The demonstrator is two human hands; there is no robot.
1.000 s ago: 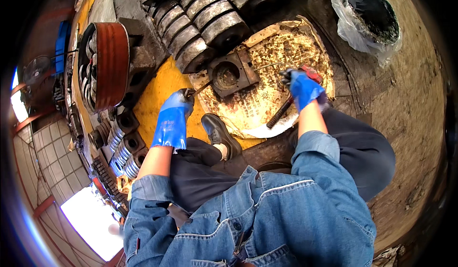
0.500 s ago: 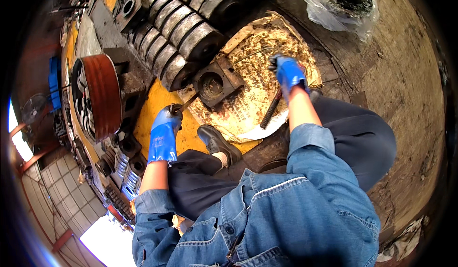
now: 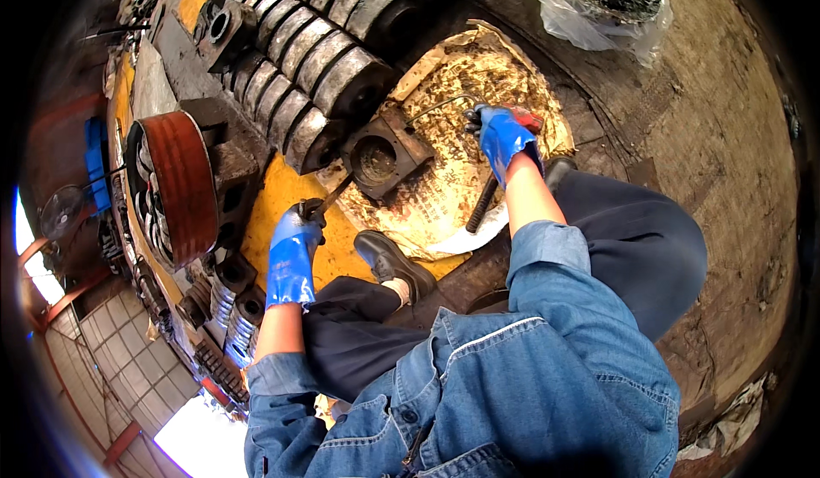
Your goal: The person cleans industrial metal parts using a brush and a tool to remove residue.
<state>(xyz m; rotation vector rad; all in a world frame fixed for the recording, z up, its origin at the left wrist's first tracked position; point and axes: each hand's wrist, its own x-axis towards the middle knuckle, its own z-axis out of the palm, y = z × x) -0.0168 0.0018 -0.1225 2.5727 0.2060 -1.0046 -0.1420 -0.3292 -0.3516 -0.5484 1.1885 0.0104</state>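
Note:
My left hand [image 3: 295, 243], in a blue glove with dark fingers, is closed around a thin, flat-looking bar tool [image 3: 338, 188]. The tool's far end reaches the edge of a dark square metal block [image 3: 374, 160] with a round recess. On the right, my right hand [image 3: 500, 134], gloved alike, is closed at the end of a thin bent metal rod [image 3: 442, 105] that runs toward the block. Beneath that wrist lies a tool with a black ribbed handle [image 3: 483, 205]; a red part [image 3: 530, 122] shows beside the glove. The block rests on a stained, crumpled sheet [image 3: 465, 166].
Rows of ribbed metal cylinders [image 3: 318, 44] stand beyond the block. A rust-red drum [image 3: 181, 183] holding metal pieces is on the left. Far right stands a plastic-lined container [image 3: 602, 8] with dark contents. My shoe [image 3: 393, 264] rests beside the sheet on yellow floor [image 3: 272, 213].
My right hand has shifted slightly left toward the bent rod's end. My left hand has moved slightly down, still gripping the bar tool. The view has shifted a little.

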